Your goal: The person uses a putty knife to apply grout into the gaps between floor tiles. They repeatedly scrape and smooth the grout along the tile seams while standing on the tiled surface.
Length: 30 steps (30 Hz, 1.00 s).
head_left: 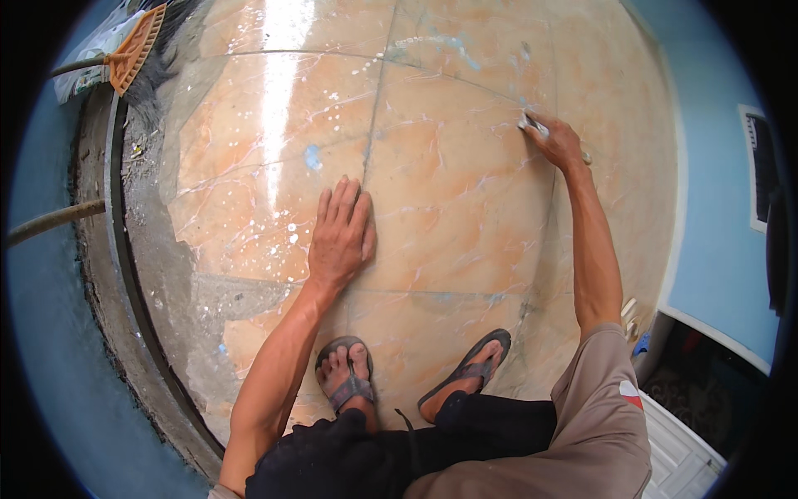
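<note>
My right hand is closed around a small scraper-like tool, pale with a dark end, held low against the tiled floor. Its exact kind is partly hidden by my fingers. Bluish and white smears mark the tile just beyond it. My left hand rests flat on the floor, fingers stretched forward, holding nothing. White paint spots and a light blue patch lie on the tile near its fingertips.
An orange broom with dark bristles is at the far left. Along the left wall runs a dark rail beside rough grey cement. My sandalled feet stand close by. To the right are a blue wall and a white panel.
</note>
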{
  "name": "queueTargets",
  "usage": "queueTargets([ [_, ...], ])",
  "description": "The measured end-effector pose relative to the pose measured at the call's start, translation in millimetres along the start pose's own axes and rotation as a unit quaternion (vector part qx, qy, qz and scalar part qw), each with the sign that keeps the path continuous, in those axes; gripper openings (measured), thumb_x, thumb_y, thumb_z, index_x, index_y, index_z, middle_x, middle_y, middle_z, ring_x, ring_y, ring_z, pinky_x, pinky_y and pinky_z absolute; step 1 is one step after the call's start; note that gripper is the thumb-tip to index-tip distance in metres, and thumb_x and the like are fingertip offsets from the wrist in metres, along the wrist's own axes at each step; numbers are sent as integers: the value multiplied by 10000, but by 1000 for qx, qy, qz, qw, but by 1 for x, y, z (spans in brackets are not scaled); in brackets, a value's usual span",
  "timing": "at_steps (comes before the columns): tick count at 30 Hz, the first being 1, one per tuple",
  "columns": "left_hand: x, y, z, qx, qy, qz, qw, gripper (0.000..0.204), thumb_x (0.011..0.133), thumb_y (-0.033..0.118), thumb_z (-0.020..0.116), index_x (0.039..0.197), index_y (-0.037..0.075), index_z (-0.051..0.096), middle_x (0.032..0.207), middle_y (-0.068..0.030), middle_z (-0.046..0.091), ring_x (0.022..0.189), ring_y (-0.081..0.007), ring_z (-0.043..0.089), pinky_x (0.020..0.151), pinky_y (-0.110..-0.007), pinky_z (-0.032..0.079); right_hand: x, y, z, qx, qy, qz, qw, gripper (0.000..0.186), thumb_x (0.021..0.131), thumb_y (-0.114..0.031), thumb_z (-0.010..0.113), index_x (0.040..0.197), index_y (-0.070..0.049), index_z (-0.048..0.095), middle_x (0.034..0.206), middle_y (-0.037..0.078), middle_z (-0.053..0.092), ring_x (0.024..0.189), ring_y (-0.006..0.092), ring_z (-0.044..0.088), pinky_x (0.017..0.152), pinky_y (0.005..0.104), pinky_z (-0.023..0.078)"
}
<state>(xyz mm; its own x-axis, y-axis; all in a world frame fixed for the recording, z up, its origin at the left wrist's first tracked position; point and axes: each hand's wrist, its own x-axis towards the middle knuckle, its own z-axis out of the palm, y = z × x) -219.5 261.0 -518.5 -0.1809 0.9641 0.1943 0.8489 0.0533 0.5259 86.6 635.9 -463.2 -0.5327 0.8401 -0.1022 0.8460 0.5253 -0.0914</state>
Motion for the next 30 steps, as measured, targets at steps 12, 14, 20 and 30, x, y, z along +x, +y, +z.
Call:
queueTargets([
  [12, -2, -3, 1, -10, 14, 0, 1000, 534, 900, 98, 700, 1412, 12, 577, 1534, -198, 517, 1521, -383, 420, 1295, -542, 292, 33, -75, 6, 6, -35, -97, 995, 420, 942, -433, 685, 1330, -284, 738, 1208, 138, 775, 1124, 357, 723, 965, 475, 572],
  [14, -1, -1, 2, -12, 17, -2, 1000, 529, 901, 101, 699, 1408, 12, 578, 1536, -198, 516, 1521, -383, 420, 1296, -541, 290, 37, -73, -2, -32, -36, -107, 993, 406, 939, -428, 691, 1307, -264, 744, 1197, 133, 778, 1113, 354, 726, 951, 480, 572],
  [20, -5, -6, 0, -11, 12, -1, 1000, 542, 902, 105, 700, 1420, 11, 567, 1539, -201, 514, 1511, -386, 432, 1295, -541, 290, 27, -209, 7, -27, -94, -277, 956, 366, 933, -418, 694, 1245, -236, 753, 1122, 118, 789, 1052, 356, 735, 896, 486, 578],
  [30, 3, -2, 0, -27, 24, -1, 999, 633, 913, 89, 682, 1505, -15, 483, 1533, -227, 521, 1510, -387, 435, 1290, -535, 299, 48, -216, 6, -39, -68, -267, 961, 353, 920, -376, 696, 1246, -258, 763, 1106, 126, 792, 1041, 365, 736, 868, 501, 581],
])
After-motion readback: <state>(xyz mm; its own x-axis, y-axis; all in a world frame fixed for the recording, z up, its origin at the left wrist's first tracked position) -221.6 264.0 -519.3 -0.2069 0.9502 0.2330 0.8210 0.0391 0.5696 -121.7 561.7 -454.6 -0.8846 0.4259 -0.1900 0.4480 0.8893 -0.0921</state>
